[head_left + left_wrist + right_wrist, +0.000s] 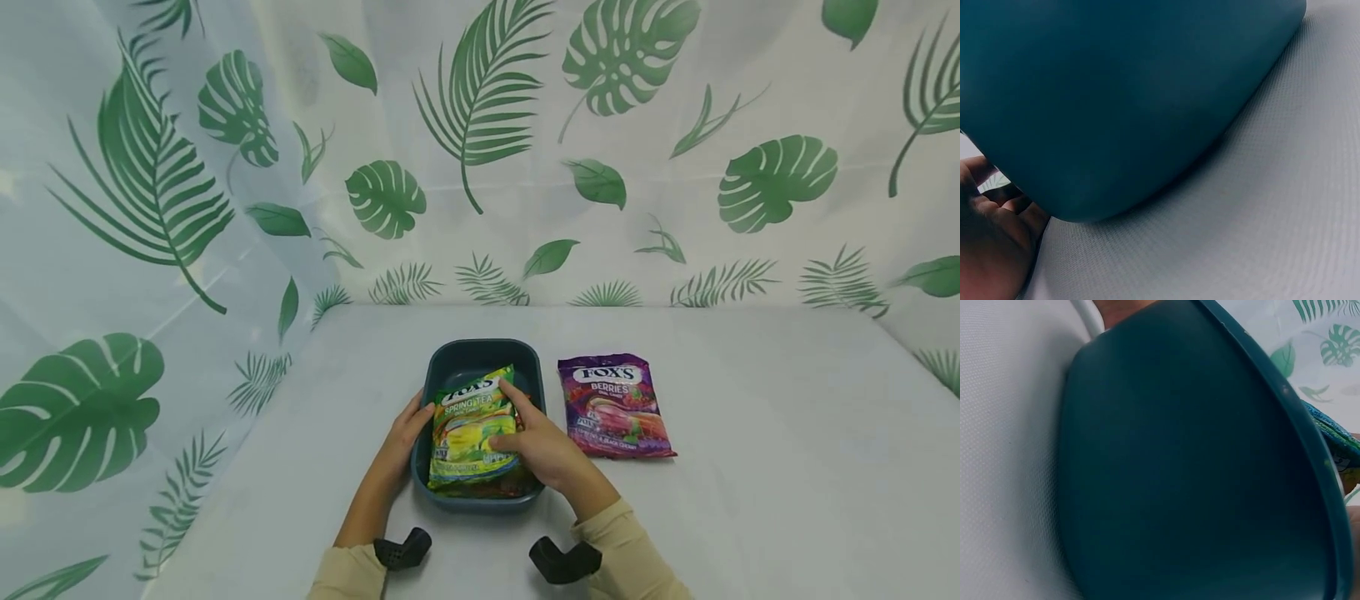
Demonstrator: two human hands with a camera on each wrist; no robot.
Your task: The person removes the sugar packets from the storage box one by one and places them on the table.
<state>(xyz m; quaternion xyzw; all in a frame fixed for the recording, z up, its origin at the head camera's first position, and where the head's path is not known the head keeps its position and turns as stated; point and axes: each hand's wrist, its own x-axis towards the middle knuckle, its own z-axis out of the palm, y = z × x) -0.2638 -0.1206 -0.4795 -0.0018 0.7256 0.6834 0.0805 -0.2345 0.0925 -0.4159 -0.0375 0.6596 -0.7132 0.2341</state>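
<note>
A green and yellow bag of Fox's Spring Tea candy [468,429] lies in a dark teal plastic bin [465,352], partly raised toward its right side. My right hand [551,450] grips the bag by its right side, thumb on the front and index finger at the upper right corner. The other right fingers are hidden. On the bin's left side, my left hand [405,433] holds the wall, with a digit over the rim. In the left wrist view, the bin's outer wall [1129,112] fills most of the picture. A reddish packet shows partly beneath the green bag.
A purple bag of Fox's Berries candy [615,408] lies flat on the white table [765,433], right of the bin. A leaf-patterned sheet [517,208] hangs behind and to the left of the table.
</note>
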